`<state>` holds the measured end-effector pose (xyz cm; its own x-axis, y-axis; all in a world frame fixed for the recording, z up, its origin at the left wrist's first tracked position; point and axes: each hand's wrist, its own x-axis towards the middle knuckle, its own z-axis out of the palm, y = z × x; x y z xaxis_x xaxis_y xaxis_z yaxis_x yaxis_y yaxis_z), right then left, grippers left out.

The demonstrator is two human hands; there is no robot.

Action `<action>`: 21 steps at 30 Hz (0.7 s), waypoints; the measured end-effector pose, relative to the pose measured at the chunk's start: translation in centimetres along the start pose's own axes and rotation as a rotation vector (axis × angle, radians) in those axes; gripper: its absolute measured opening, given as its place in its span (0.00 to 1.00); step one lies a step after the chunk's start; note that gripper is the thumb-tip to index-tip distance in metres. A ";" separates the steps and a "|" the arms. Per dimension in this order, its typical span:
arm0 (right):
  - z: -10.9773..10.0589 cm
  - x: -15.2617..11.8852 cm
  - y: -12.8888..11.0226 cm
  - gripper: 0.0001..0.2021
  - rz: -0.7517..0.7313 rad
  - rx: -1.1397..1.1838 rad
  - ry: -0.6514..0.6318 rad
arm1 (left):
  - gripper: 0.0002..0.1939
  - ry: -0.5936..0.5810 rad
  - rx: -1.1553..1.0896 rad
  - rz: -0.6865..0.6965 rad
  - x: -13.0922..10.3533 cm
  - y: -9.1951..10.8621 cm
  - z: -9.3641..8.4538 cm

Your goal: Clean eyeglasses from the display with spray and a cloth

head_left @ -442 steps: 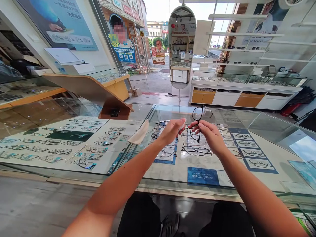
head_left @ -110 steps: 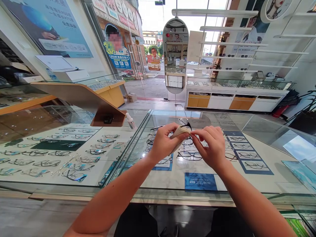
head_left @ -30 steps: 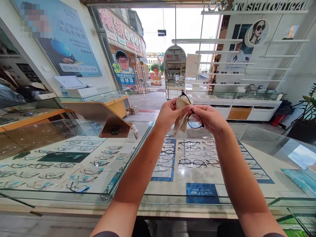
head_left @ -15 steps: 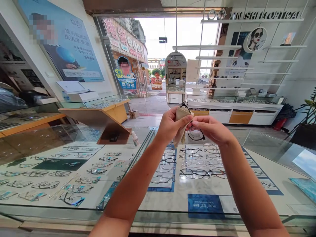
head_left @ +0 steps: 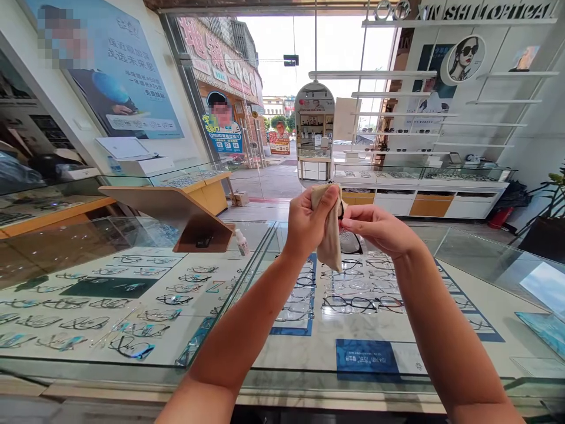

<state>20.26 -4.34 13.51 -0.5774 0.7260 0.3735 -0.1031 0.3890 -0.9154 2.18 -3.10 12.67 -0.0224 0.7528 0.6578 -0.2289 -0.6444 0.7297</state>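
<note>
My left hand [head_left: 309,221] is closed around a beige cloth [head_left: 329,241], its thumb pressing the cloth over part of a pair of eyeglasses [head_left: 352,244]. The cloth's loose end hangs below that hand. My right hand [head_left: 373,227] pinches the dark frame of the eyeglasses between thumb and fingers, just right of the cloth. One lens shows beneath the right fingers; the other is hidden by the cloth and left hand. Both hands are raised above the glass display counter [head_left: 304,383].
Rows of eyeglasses [head_left: 348,305] lie inside the counter. A brown slanted stand [head_left: 168,206] and a small white spray bottle [head_left: 241,241] stand on the left side. A blue and white card [head_left: 366,360] lies near the front edge. An arched mirror [head_left: 315,132] stands beyond.
My left thumb has shifted upward and the cloth now hangs longer, covering more of the eyeglasses. The visible lens has turned and shows less. My right hand keeps its pinch.
</note>
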 end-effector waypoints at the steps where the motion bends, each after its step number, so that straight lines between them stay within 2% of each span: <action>1: -0.1 0.0 0.0 0.15 0.004 0.001 0.016 | 0.26 -0.019 -0.014 -0.028 0.2 -0.1 -0.2; 6: -0.8 0.0 0.3 0.15 0.011 -0.012 0.091 | 0.28 -0.306 -0.114 -0.215 1.7 0.0 -2.0; 10: -0.8 0.0 0.2 0.16 0.017 0.010 0.149 | 0.24 -0.387 -0.199 -0.266 2.1 0.5 -2.7; 16: -0.4 0.3 0.4 0.16 0.004 0.078 0.178 | 0.25 -0.349 -0.224 -0.288 1.6 0.4 -2.0; 21: -0.1 0.7 1.1 0.16 -0.018 0.081 0.128 | 0.20 -0.182 -0.158 -0.156 1.0 -0.7 -0.7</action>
<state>19.80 -3.33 12.81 -0.4673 0.7878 0.4013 -0.1807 0.3592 -0.9156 1.65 -1.85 12.68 0.1964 0.7957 0.5729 -0.3651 -0.4829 0.7959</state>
